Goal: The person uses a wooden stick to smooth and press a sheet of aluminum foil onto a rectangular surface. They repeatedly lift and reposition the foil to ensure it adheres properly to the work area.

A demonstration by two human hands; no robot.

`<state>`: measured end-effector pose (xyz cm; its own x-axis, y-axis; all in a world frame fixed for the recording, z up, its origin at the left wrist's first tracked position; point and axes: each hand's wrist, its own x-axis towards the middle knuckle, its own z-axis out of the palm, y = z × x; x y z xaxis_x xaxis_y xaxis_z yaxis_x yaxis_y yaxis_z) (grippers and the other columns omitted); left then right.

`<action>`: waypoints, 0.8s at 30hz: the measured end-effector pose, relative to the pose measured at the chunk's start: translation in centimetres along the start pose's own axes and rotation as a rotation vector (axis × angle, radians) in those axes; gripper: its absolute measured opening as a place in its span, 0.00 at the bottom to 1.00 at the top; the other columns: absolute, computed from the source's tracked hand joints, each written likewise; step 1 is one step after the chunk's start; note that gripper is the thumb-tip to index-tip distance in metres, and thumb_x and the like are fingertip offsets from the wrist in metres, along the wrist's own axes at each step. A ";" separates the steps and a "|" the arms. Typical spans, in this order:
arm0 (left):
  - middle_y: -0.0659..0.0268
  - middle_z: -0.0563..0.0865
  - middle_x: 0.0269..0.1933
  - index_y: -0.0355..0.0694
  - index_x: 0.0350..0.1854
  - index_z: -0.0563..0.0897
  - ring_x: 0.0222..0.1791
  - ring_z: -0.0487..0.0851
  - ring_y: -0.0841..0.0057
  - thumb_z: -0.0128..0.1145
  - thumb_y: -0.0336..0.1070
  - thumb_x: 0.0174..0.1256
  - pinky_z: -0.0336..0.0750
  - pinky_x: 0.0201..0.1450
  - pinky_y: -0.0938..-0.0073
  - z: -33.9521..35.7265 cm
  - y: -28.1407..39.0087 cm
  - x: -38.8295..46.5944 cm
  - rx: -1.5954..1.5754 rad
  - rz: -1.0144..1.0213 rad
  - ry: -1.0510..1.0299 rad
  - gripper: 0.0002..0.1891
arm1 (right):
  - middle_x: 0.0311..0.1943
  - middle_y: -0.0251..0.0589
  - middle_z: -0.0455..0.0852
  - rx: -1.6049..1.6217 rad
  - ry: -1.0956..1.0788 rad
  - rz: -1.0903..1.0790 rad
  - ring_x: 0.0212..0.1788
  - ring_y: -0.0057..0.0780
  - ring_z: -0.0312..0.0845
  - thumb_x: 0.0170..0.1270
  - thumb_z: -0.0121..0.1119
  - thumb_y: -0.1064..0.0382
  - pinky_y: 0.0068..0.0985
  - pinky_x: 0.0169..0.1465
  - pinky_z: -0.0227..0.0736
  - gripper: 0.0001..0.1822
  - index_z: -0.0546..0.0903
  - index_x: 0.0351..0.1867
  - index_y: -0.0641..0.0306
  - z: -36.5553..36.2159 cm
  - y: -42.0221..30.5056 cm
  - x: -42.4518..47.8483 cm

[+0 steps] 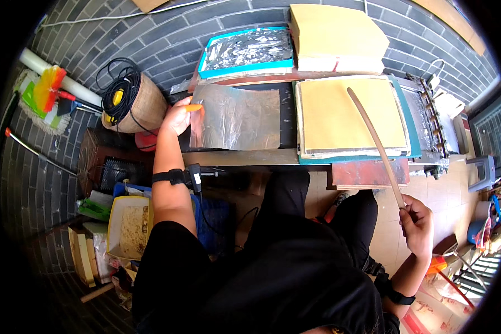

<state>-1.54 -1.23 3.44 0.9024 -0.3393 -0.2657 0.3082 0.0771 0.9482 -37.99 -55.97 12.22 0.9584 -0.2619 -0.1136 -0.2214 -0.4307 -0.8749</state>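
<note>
My left hand (178, 118), with an orange cover on one digit, pinches the left edge of a thin, shiny, wrinkled sheet (240, 119). Dark tabletop (286, 112) shows along the sheet's right side. In my right hand (417, 227) is the lower end of a long, slightly curved flat stick (378, 142), probably wood or bamboo. Its far end reaches over a stack of yellow paper (338, 115). That stack rests on a dark green mat (413, 137). Behind the sheet, crumpled silvery foil (248, 48) fills a shallow turquoise tray (250, 67).
A tall yellow paper pile (338, 35) stands against the brick wall (242, 18). A reddish board (371, 173) juts from the table's front edge. To the left are a basket (146, 104) with black cable (123, 81) and a yellow plastic tub (129, 225). A grey stool (482, 173) stands at right.
</note>
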 end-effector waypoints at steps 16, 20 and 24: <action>0.67 0.86 0.43 0.38 0.56 0.79 0.38 0.86 0.77 0.60 0.30 0.62 0.80 0.42 0.76 -3.0 -1.0 0.7 0.197 -0.093 0.210 0.18 | 0.28 0.47 0.83 -0.222 -0.280 -0.173 0.27 0.33 0.78 0.56 0.58 0.78 0.27 0.33 0.71 0.19 0.81 0.52 0.70 5.6 -3.9 4.7; 0.67 0.87 0.44 0.37 0.57 0.79 0.39 0.86 0.76 0.60 0.29 0.62 0.80 0.42 0.75 -3.2 -1.0 0.5 0.228 -0.116 0.210 0.19 | 0.40 0.58 0.85 -0.336 -0.436 -0.307 0.44 0.60 0.79 0.54 0.57 0.74 0.41 0.49 0.75 0.20 0.81 0.52 0.68 8.4 -6.1 6.4; 0.66 0.87 0.44 0.36 0.57 0.78 0.39 0.86 0.76 0.59 0.28 0.62 0.80 0.42 0.74 -3.2 -1.4 1.0 0.170 -0.083 0.209 0.19 | 0.38 0.58 0.84 -0.374 -0.430 -0.416 0.43 0.57 0.81 0.55 0.55 0.73 0.42 0.47 0.76 0.19 0.81 0.50 0.67 10.5 -6.2 7.8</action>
<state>-0.14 1.31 1.27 0.9242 -0.1354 -0.3571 0.3447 -0.1070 0.9326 -27.28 -46.30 11.79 0.9461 0.3203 -0.0483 0.2056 -0.7091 -0.6745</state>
